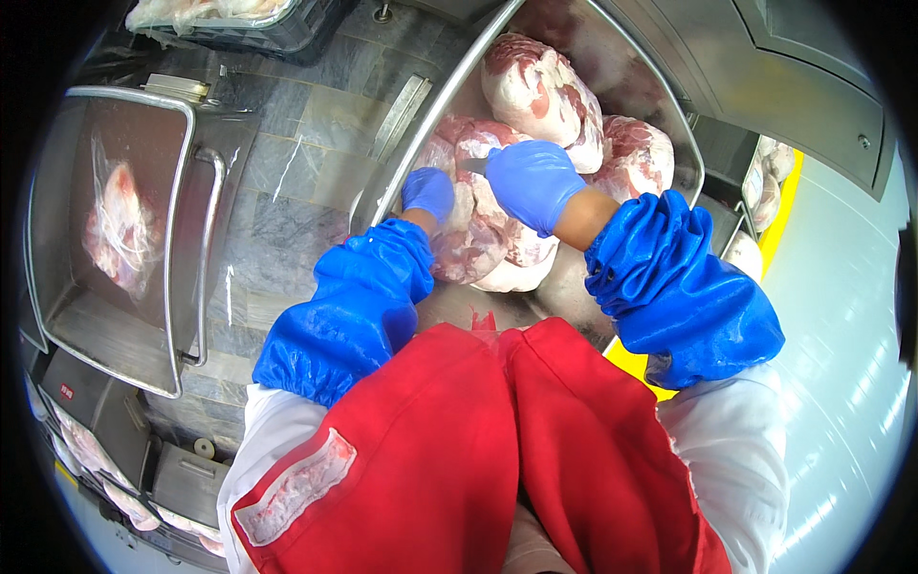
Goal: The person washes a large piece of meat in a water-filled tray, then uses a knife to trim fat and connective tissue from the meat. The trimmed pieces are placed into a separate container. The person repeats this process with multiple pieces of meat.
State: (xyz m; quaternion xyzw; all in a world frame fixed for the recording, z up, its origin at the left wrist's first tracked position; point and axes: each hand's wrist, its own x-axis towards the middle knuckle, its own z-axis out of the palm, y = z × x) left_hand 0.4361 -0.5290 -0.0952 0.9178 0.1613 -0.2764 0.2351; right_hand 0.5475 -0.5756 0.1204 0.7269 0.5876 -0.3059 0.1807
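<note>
Both my hands are in blue gloves, over a metal bin [690, 143] with several large pieces of raw meat in it. My right hand [535, 184] is closed round a knife [472, 165]; a short stretch of grey blade shows to its left, and the handle is hidden in the fist. The blade lies over a pale pink piece of meat [475, 215]. At the left edge of that meat my left hand [428, 193] is closed on it, its fingertips out of sight. Bigger fatty meat pieces [540, 91] lie beyond my hands.
To the left stands another metal bin [179, 239], holding meat in clear plastic [122, 234]. A dark crate [277, 33] is at the far left, above grey floor tiles [273, 239]. More meat [765, 182] lies beyond the bin's right side, near a yellow strip [786, 206].
</note>
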